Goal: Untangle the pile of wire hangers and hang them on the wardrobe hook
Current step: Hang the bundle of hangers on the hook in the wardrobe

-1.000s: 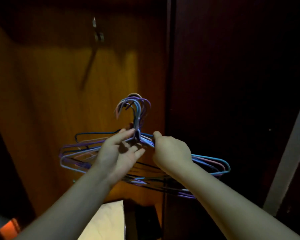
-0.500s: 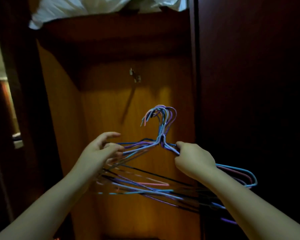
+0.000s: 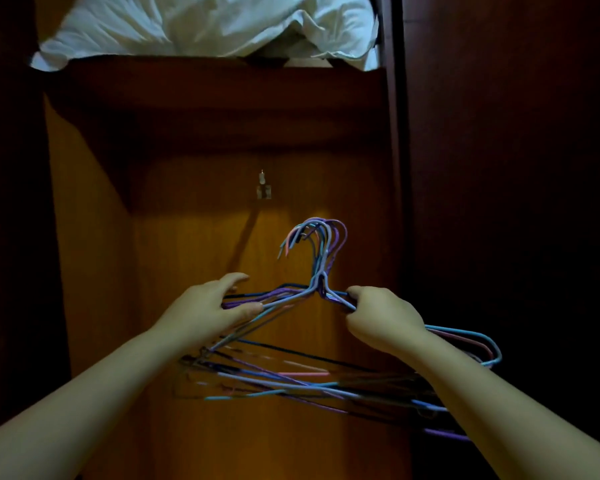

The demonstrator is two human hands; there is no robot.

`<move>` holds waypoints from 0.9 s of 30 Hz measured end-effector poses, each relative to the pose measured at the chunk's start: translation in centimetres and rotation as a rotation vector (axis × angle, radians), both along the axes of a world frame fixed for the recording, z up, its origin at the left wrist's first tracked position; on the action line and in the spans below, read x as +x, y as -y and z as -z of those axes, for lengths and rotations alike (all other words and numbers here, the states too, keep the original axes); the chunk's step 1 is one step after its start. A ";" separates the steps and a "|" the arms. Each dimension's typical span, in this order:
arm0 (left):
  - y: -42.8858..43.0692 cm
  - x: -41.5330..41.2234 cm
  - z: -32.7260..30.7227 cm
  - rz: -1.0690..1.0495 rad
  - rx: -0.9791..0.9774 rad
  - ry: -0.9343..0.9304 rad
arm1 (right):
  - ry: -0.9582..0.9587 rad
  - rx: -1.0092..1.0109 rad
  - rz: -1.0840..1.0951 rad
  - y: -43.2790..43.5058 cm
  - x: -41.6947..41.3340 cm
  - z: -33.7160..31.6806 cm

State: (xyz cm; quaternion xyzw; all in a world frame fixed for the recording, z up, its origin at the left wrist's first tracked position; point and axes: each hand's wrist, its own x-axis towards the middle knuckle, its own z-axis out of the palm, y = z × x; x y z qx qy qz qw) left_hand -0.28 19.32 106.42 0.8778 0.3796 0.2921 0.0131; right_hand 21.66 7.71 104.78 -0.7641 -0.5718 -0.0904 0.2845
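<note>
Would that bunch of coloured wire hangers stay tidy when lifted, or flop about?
Probably light: the wire hangers hang from the left hand and right hand alone. Likely to splay: their lower bars fan out unevenly. Each wire seems stiff, holding its shape.

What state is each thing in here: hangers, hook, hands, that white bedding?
wire hangers: bunched, hooks together, held up below the wardrobe hook, not hung.
wardrobe hook: bare.
left hand: holds the hangers' left shoulders.
right hand: grips their right shoulders near the necks.
white bedding: crumpled on the top shelf.
</note>
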 end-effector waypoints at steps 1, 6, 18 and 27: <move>-0.5 0.2 0.0 -0.005 0.019 -0.036 | -0.013 -0.002 0.007 -0.4 0.1 -0.1; -4.0 1.6 0.2 -0.071 0.266 -0.154 | -0.067 0.010 -0.001 -3.8 0.9 0.1; -21.7 6.8 -2.5 -0.221 0.495 -0.166 | -0.207 0.026 -0.033 -25.3 7.4 -2.9; -34.7 14.5 -8.6 -0.297 0.632 -0.055 | -0.113 0.135 -0.047 -38.2 15.6 -12.1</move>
